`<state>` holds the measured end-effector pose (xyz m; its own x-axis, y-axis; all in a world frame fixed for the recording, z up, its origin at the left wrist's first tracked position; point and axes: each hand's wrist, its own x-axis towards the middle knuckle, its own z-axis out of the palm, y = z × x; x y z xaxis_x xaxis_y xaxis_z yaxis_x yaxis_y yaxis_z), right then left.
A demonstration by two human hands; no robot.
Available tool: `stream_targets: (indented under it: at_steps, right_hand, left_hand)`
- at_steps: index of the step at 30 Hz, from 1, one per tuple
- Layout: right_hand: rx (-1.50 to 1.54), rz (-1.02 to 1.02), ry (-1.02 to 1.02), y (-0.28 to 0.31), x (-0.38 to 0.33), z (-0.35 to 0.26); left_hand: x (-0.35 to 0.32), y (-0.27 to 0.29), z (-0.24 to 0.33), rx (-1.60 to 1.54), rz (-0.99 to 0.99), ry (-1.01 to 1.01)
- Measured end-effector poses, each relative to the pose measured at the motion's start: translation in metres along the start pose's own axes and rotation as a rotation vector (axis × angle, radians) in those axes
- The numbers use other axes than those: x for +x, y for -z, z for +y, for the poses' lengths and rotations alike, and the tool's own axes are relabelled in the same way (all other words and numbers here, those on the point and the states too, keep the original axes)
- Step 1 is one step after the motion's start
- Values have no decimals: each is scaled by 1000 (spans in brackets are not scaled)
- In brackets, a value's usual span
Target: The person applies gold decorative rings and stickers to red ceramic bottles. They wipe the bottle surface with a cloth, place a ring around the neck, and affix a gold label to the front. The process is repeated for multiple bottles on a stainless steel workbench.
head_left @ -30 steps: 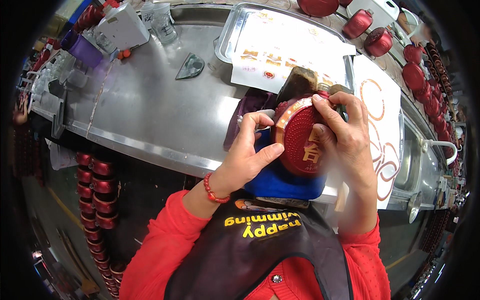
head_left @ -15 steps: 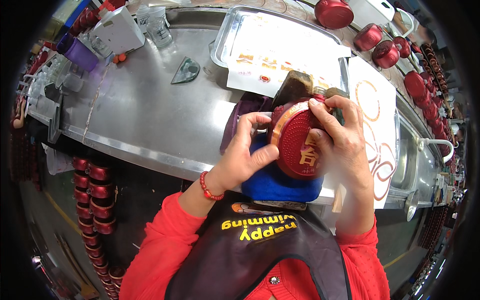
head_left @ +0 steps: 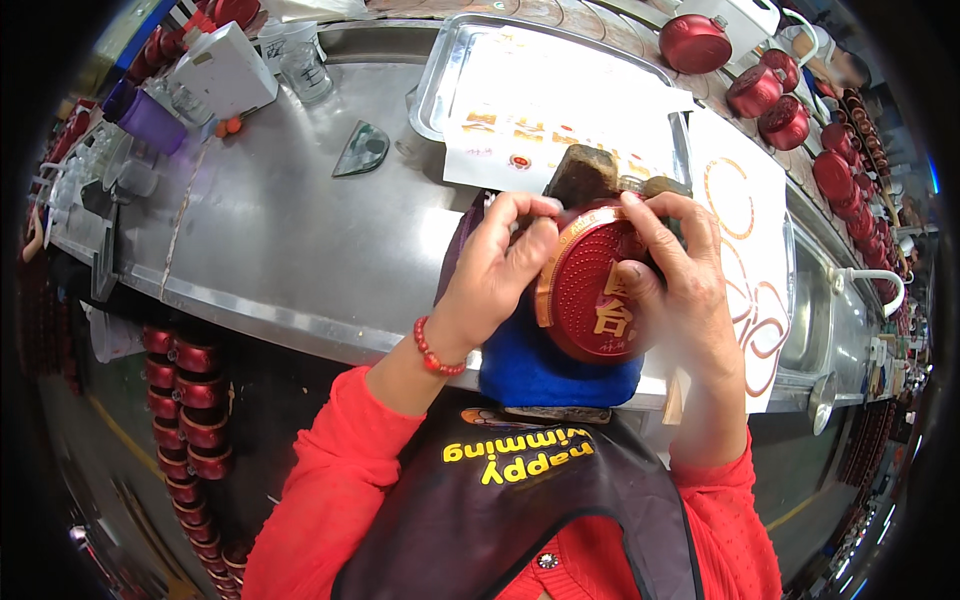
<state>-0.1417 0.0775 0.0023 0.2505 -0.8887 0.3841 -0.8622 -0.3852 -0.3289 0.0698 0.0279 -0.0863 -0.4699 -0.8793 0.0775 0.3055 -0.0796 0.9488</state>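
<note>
A round, flat red bottle [head_left: 590, 290] with a dotted face and gold lettering rests tilted on a blue cloth pad [head_left: 510, 365]. My right hand [head_left: 690, 265] grips it at its right side, thumb on the face and index finger on the top edge. A gold decal strip [head_left: 545, 300] runs along the left and upper rim. At the upper left of the rim my left hand [head_left: 495, 270] is closed, thumb and index fingertips drawn together beside the strip. Whatever lies between those fingertips is hidden.
Beyond the bottle lie a dark block [head_left: 583, 175] and a metal tray [head_left: 430, 110] with decal sheets. A sheet of ring-shaped decals [head_left: 735, 190] is on the right, near a sink [head_left: 815, 320]. A glass piece [head_left: 362, 150] lies left; more red bottles [head_left: 695, 43] stand at the back.
My left hand has moved up along the rim, and its thumb has left the bottle's face to meet the index finger. My right hand keeps its hold. The view has shifted slightly.
</note>
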Motion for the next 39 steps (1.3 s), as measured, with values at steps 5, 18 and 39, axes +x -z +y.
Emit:
stream_targets:
  at_steps: [5, 18, 39]
  right_hand:
    - [-47, -3, 27, 0, -2, 3]
    - [-18, 20, 39, -1, 1, 1]
    - [-53, -4, 52, -3, -1, 1]
  left_hand:
    - [17, -9, 10, 128, 39, 38]
    - [17, -5, 11, 56, -20, 83]
    - [-38, -6, -21, 313, 23, -220]
